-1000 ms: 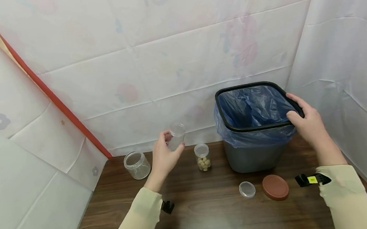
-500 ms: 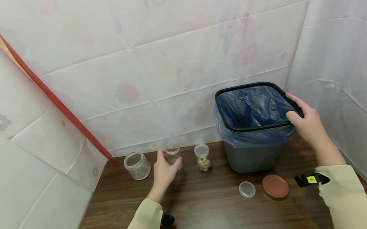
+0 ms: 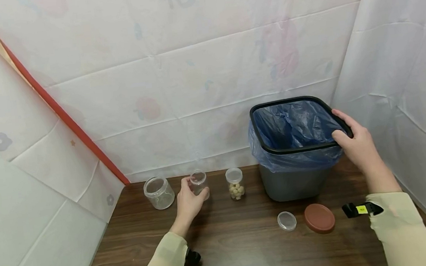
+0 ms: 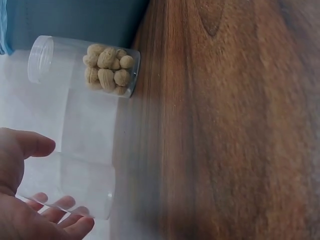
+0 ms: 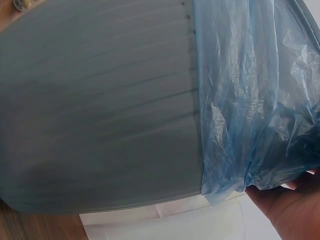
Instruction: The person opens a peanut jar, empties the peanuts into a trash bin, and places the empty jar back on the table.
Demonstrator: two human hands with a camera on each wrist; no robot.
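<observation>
In the head view my left hand [image 3: 190, 200] has its thumb and fingers around a small clear jar [image 3: 198, 180] with no lid, upright at the back of the table. The left wrist view shows fingertips through the wall of this jar [image 4: 82, 182], the thumb [image 4: 37, 144] at its opposite side. Just right of it stands a lidded jar of peanuts [image 3: 236, 187], low-filled. My right hand [image 3: 358, 141] grips the black rim of a grey trash bin [image 3: 296, 180], pinching the blue liner bag [image 5: 235, 100] against it. A wide clear jar [image 3: 159, 193] without a lid sits left of my left hand.
A small clear lid [image 3: 286, 220] and a round reddish-brown lid [image 3: 320, 218] lie on the brown wooden table [image 3: 245, 251] in front of the bin. A white printed sheet [image 3: 207, 81] hangs behind, with more sheeting on both sides.
My left hand has lowered the small clear jar from in the air down onto the table, shifting slightly left. My right hand has kept its hold on the bin rim.
</observation>
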